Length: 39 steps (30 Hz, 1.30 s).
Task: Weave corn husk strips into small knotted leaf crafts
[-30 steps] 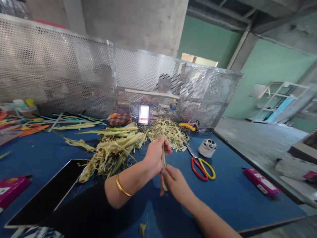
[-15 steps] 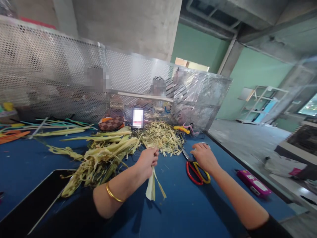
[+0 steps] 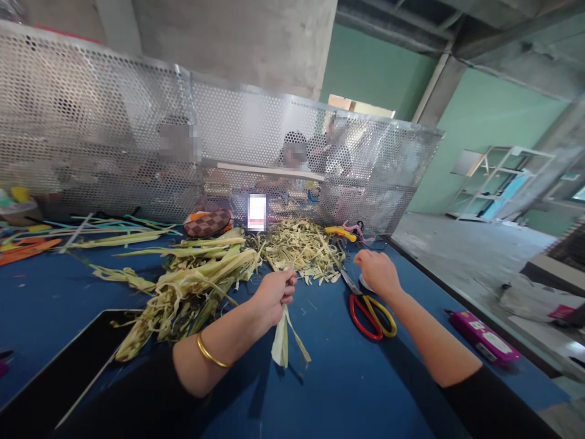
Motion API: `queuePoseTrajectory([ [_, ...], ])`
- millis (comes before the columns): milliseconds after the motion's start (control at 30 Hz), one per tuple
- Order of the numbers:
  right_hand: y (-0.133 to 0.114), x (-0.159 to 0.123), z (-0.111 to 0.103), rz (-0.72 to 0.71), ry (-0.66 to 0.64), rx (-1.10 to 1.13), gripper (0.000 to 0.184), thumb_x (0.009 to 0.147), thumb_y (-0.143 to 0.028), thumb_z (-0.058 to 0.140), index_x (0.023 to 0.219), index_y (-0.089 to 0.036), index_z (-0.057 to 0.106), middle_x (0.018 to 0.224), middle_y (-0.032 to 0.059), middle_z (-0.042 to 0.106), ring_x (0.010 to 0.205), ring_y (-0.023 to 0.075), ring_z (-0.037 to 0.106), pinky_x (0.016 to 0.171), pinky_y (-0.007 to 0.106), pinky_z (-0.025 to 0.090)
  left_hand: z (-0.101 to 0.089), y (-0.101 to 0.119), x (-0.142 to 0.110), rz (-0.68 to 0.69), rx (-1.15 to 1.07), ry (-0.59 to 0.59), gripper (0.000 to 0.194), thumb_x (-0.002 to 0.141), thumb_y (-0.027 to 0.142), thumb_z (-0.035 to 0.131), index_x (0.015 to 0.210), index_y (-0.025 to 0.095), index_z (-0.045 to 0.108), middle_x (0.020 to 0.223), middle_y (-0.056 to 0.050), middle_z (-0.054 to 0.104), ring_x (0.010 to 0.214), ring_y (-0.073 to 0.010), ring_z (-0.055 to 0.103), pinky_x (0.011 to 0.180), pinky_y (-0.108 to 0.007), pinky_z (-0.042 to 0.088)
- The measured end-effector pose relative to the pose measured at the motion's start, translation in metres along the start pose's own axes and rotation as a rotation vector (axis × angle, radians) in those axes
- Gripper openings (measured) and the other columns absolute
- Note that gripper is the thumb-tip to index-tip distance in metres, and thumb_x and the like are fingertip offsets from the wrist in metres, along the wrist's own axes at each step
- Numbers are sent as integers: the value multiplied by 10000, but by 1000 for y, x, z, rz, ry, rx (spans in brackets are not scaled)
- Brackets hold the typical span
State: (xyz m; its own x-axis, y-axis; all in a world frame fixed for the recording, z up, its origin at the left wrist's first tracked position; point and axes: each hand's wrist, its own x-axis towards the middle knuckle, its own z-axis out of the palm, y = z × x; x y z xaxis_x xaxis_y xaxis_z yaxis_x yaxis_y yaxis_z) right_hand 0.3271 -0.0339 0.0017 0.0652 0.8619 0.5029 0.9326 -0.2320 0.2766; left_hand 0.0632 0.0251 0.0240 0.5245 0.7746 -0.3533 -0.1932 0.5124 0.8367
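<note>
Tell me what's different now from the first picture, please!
The right hand let go of the pale husk and moved right, to the white roll; I can't tell whether it touches it. The left hand still holds the husk, its lower ends now loose. The scissors and the shredded pile stayed put.

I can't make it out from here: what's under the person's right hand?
Under the right hand, the edge of a white item shows, near the scissors. The hand covers the rest, so I cannot tell whether they touch.
</note>
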Motion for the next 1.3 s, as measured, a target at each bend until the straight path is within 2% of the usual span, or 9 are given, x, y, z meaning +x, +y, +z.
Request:
queuePoseTrajectory([
  [167,-27,7,-11,95,26,95,182,917,-184,376,884,-180,555,760,33,660,638,154,571,570,258,309,-1,-4,1,-31,43,0,188,832,123,458,645,141,463,529,39,450,367,-26,326,356,-161,137],
  [333,-81,-21,-21,-49,36,129,175,880,-106,413,832,-178,565,790,54,633,704,173,554,645,273,331,-3,-13,6,-58,89,2,162,798,110,496,639,114,523,621,-29,583,403,-42,402,347,-161,183],
  [433,-97,-39,-27,-143,64,101,198,846,-48,417,825,-165,576,800,80,623,753,208,529,713,308,325,-3,-17,7,-82,84,-17,175,793,108,496,620,113,519,728,-72,641,415,-39,420,341,-157,219],
  [633,-101,-58,-33,-256,192,202,221,837,-22,390,800,-159,559,749,61,598,697,194,494,699,319,318,-3,-22,10,-152,70,-65,155,810,110,482,657,122,508,741,-74,661,395,-40,423,322,-144,237],
  [800,-119,-69,-39,-346,210,325,238,878,-44,361,807,-156,558,770,57,604,698,177,493,718,316,346,-6,-26,11,-284,73,-105,169,803,91,488,644,98,544,556,-52,581,365,-45,405,322,-131,230],
  [900,-126,-71,-42,-482,236,325,247,914,-73,343,848,-139,572,815,74,623,764,180,517,795,336,361,-7,-28,12,-332,48,-136,238,835,107,447,620,94,548,488,-29,513,354,-43,384,337,-128,258],
  [1000,-124,-67,-45,-578,247,357,271,931,-85,320,889,-139,582,816,68,632,798,172,529,860,355,361,-7,-30,13,-327,4,-145,283,863,137,423,615,91,550,479,-14,478,361,-44,394,354,-130,286],
  [1167,-123,-56,-46,-588,251,441,254,932,-112,347,850,-150,585,787,56,631,754,159,523,785,317,404,-5,-31,14,-299,-30,-144,311,881,166,422,599,97,534,481,-1,449,384,-55,427,402,-145,353],
  [1300,-122,-56,-50,-618,203,565,239,920,-102,352,874,-161,579,799,59,638,782,159,548,797,321,420,-3,-28,9,-245,-39,-103,275,873,163,426,621,107,523,486,14,441,371,-51,404,388,-155,332],
])
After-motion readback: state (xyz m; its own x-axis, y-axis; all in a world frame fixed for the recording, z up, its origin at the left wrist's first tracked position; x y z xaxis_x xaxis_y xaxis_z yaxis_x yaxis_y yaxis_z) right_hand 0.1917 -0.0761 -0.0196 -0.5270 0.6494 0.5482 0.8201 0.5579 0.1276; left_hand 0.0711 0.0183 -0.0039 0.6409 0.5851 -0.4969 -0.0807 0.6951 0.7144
